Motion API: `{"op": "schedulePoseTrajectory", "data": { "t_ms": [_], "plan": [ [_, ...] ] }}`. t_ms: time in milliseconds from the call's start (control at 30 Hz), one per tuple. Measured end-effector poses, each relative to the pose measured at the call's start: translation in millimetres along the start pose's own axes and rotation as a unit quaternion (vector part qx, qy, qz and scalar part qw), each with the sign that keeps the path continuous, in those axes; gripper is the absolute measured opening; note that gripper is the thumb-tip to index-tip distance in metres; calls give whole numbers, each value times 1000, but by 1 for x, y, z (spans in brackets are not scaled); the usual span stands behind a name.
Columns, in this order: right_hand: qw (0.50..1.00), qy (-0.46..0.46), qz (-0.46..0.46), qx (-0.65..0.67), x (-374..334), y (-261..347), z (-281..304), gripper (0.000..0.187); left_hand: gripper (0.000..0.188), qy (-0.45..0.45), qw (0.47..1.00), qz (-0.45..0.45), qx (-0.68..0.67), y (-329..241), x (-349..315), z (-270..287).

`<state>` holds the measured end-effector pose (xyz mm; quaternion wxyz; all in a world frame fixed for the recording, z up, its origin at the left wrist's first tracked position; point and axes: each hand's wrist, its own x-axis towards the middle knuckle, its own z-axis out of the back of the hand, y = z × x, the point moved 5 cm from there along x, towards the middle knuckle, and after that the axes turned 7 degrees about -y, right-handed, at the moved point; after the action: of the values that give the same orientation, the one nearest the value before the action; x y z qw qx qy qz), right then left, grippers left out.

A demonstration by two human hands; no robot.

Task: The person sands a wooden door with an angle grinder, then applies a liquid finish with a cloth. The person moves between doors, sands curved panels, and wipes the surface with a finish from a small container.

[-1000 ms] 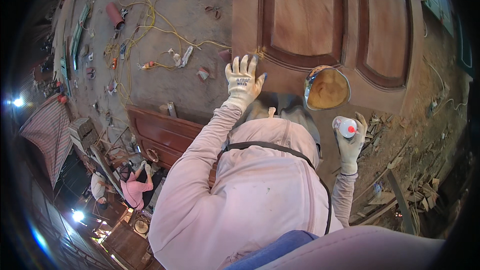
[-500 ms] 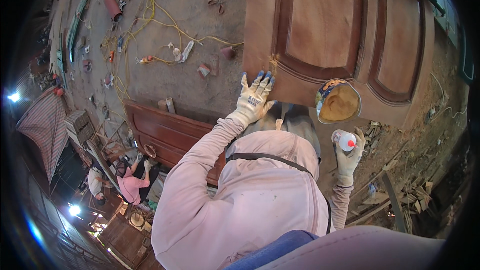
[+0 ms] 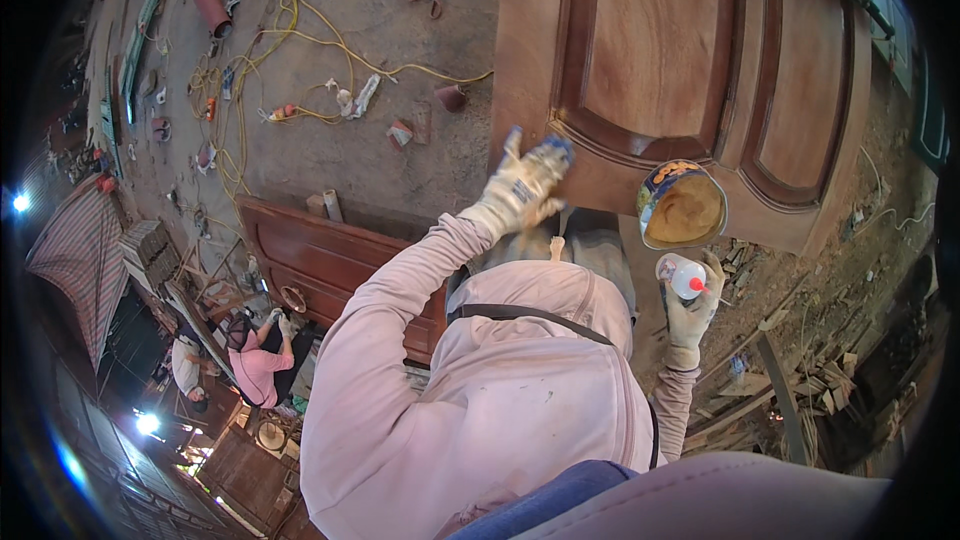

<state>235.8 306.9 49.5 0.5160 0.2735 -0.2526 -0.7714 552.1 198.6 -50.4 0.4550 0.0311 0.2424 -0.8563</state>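
Head view shows your left hand [image 3: 525, 185] over the near left corner of a brown wooden door [image 3: 530, 30], which lies in front of you with its raised panels facing up. That hand, in a pale glove with blue-stained fingertips, has its fingers loosely bent and partly spread, one standing apart from the rest. Nothing shows in its grasp, but the fingers are blurred, so you can't make out whether they touch the wood. A yellowish smear [image 3: 558, 125] marks the door's moulding just beyond them.

Your right hand [image 3: 692, 310], gloved too, is off to your right, beyond the near edge of the door. Its fingers and thumb are curled around a white bottle [image 3: 678, 274] with a red tip, which leans toward your right. Just ahead of the bottle, at the door's near edge, stands a tub [image 3: 655, 202] with a dark, printed side; tan paste [image 3: 688, 210] shows through its mouth.

To your left, a second, redder door [image 3: 320, 260] sits near your left arm, and yellow cord [image 3: 345, 45] trails over the floor past it. Farther back on that side, a co-worker in a pink top [image 3: 260, 365] bends forward. Wood scraps [image 3: 835, 385] lie on the ground at your right.
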Motion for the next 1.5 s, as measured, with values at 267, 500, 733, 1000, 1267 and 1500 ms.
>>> {"op": "schedulePoseTrajectory", "data": {
  "t_ms": [267, 500, 733, 1000, 1267, 1500],
  "plan": [
    [998, 53, 25, -23, 3, 15, -17, 53, 75, -55, 974, 159, 150, 56, 30, 25],
    [993, 65, 95, 15, 3, -5, -43, 52, 73, 36, 995, -80, 54, 24, -12, -7],
    [988, 74, 137, -4, 7, 5, -40, 59, 72, -73, 969, 152, 179, 55, 31, 35],
    [981, 62, 182, -3, 30, 31, -35, 61, 63, -5, 992, -72, 99, 16, 10, 30],
    [959, 57, 277, -32, 88, 65, -46, 56, 56, 71, 960, 32, 269, 51, 48, 46],
    [945, 56, 322, -19, 157, 82, -83, 54, 46, -6, 991, -117, 64, 9, 3, 30]
  ]
}}
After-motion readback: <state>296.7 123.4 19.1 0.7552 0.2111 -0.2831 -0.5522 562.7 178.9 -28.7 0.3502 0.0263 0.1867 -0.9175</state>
